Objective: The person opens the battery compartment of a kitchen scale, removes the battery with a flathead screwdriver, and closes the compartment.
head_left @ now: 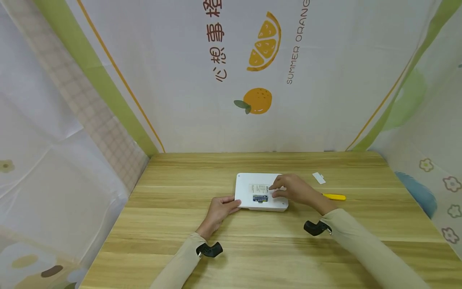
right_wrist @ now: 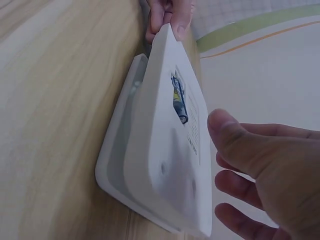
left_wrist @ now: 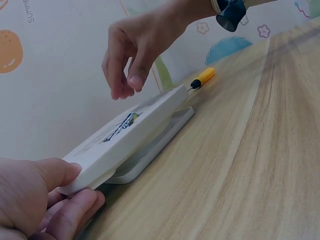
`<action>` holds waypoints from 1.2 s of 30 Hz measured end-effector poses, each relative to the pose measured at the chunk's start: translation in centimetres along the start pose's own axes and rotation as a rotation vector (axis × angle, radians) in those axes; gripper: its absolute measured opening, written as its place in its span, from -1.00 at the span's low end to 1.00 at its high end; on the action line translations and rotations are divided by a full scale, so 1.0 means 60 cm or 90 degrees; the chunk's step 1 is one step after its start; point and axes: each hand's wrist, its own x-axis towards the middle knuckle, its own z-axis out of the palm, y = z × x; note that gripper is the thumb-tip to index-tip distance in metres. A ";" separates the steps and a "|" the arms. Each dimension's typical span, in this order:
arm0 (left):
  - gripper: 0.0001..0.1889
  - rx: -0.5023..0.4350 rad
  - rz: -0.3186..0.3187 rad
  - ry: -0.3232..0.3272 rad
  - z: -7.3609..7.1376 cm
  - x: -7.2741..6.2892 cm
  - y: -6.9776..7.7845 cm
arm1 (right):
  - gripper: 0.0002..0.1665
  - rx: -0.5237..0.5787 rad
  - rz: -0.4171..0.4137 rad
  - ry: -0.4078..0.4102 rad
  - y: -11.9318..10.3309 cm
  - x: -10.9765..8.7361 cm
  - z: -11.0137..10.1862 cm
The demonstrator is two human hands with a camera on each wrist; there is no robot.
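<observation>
Defying reading: label (head_left: 258, 188) on white device (head_left: 260, 179)

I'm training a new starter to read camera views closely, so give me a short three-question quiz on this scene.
1. Open question: Which hand grips the white device, and which holds nothing?

2. True or false: The small white cover lies on the table, apart from the device.

3. Multiple choice: In the head view, where is the yellow screwdriver?
A) On top of the device
B) To the left of the device
C) On the table, to the right of the device

Key:
1. The left hand grips it; the right hand holds nothing.
2. True.
3. C.
</observation>
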 end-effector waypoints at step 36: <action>-0.68 -0.004 -0.003 -0.002 0.000 0.002 -0.003 | -0.96 -0.141 -0.155 0.018 -0.016 0.023 0.033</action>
